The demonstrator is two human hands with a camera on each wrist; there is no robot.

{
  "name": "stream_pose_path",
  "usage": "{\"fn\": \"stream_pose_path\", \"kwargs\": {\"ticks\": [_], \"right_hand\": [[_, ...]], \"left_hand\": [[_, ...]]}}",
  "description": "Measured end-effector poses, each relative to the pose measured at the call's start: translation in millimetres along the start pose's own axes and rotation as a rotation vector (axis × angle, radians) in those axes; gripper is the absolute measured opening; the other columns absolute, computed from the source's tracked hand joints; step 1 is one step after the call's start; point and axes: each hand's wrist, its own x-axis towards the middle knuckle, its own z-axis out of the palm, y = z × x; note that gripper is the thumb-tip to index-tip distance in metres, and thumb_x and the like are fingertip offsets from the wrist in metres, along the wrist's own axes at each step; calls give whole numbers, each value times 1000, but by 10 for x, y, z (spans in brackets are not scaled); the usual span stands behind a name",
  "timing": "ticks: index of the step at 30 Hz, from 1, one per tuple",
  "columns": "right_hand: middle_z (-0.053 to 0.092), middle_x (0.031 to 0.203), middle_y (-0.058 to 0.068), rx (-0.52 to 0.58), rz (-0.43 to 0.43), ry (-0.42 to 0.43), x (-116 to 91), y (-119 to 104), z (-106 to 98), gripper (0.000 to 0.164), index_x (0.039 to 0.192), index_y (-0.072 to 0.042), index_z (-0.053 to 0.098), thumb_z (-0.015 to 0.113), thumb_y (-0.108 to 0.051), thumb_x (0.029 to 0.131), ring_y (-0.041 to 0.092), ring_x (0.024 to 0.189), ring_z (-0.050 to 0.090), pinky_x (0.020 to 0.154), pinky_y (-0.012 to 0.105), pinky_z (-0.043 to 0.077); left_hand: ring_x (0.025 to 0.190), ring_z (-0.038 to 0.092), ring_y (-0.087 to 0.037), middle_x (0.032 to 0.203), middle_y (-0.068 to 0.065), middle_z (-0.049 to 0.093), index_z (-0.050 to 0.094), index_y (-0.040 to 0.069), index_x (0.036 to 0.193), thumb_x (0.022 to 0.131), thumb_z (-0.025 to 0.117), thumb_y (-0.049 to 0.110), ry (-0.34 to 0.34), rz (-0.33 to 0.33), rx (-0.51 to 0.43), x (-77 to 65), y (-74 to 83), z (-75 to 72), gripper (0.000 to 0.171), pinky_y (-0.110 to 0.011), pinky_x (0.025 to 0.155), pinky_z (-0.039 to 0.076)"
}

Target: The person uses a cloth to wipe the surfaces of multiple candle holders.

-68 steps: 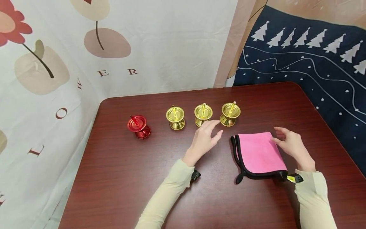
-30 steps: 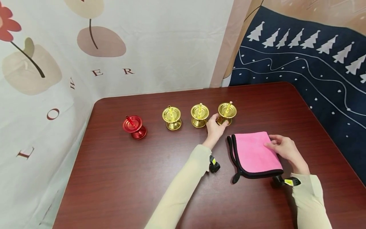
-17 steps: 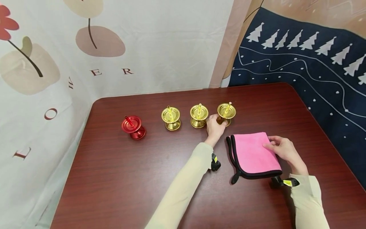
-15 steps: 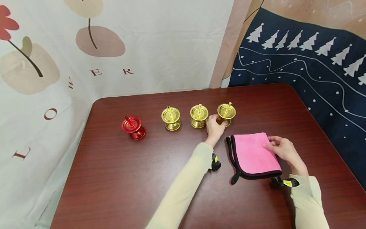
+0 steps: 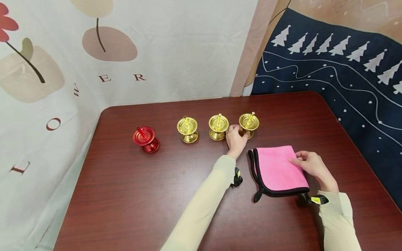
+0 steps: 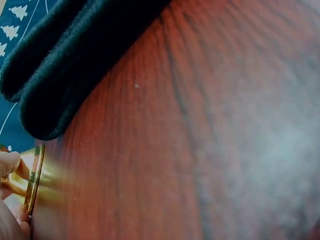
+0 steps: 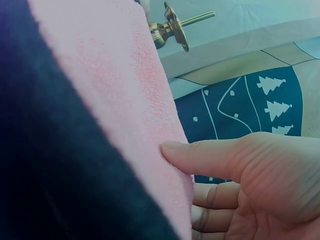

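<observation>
In the head view my left hand (image 5: 236, 140) grips the lower stem of the rightmost gold candle holder (image 5: 249, 122), which stands upright on the table. Its gold base (image 6: 35, 180) shows between thumb and fingers at the edge of the left wrist view. A folded pink cloth (image 5: 281, 170) with black edging lies in front of it. My right hand (image 5: 314, 166) pinches the cloth's right edge, thumb on top; in the right wrist view the fingers go behind the pink fabric (image 7: 125, 90). Left of my left hand stands another gold candle holder (image 5: 218, 123).
A third gold candle holder (image 5: 187, 126) and a red candle holder (image 5: 144, 136) stand further left in the row. The dark wooden table (image 5: 135, 198) ends at a white printed cloth (image 5: 176, 52) behind and a navy tree-patterned cloth (image 5: 314, 76) at right.
My left hand has come right and forward, from above the table to the rightmost gold candle holder's stem. My right hand has closed on the cloth's edge. In the last half second both stay nearly still.
</observation>
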Motion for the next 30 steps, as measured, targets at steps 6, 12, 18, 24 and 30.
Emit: {"fn": "stream_pose_path", "kwargs": {"ticks": [6,12,18,24,30], "right_hand": [[62,80,10,24,26,-41,-18,4,7,58,113,11,54,61,-41,88,22,72,53,60,31,46],[58,70,4,48,43,-61,-30,-8,35,55,107,9,56,60,-43,88,20,68,52,59,31,45],[55,72,5,81,32,-69,-34,-7,30,51,105,6,52,56,-42,90,20,71,51,60,30,42],[57,74,5,125,-7,-75,-49,4,-14,50,109,7,49,53,-40,93,18,69,52,61,30,42],[60,71,2,182,-48,-64,-74,-4,-46,46,108,9,51,53,-35,94,15,63,54,59,29,44]], "left_hand": [[98,53,-23,99,-6,59,64,7,76,72,79,21,9,-24,-13,8,16,3,21,-34,86,40],[98,52,-22,100,-6,59,65,7,76,70,80,21,19,-41,-9,1,44,-13,21,-35,86,40],[97,52,-21,100,-3,62,69,10,89,70,79,25,3,-12,39,-23,52,-55,26,-35,84,40],[91,55,-19,91,-2,66,66,10,90,70,78,25,-40,56,70,-32,36,-98,28,-31,79,43],[95,57,-16,93,-3,65,65,11,93,70,79,22,-92,21,-12,-72,32,-114,29,-30,77,46]]}}
